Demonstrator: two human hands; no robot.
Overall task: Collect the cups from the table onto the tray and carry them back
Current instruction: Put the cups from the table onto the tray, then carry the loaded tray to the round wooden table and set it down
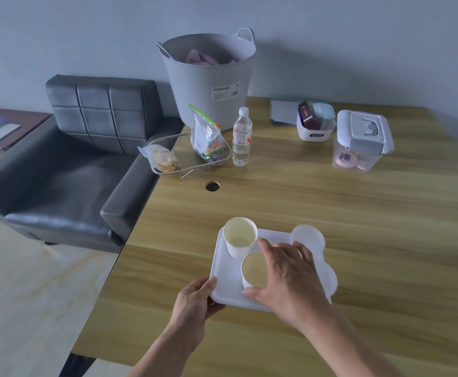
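Between both hands (287, 276), 1 cup (255, 270) on tray (226, 281).

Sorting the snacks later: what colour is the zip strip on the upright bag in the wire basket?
Green, on the bag in the wire basket, head view.

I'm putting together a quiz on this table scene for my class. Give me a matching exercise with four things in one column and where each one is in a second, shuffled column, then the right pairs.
Things:
1. paper cup
2. water bottle
3. left hand
4. grey bucket

Places:
A. at the table's far edge, by the wall
B. gripping the tray's near left corner
C. upright on the tray's far left corner
D. standing just right of the wire basket

Pairs: 1-C, 2-D, 3-B, 4-A
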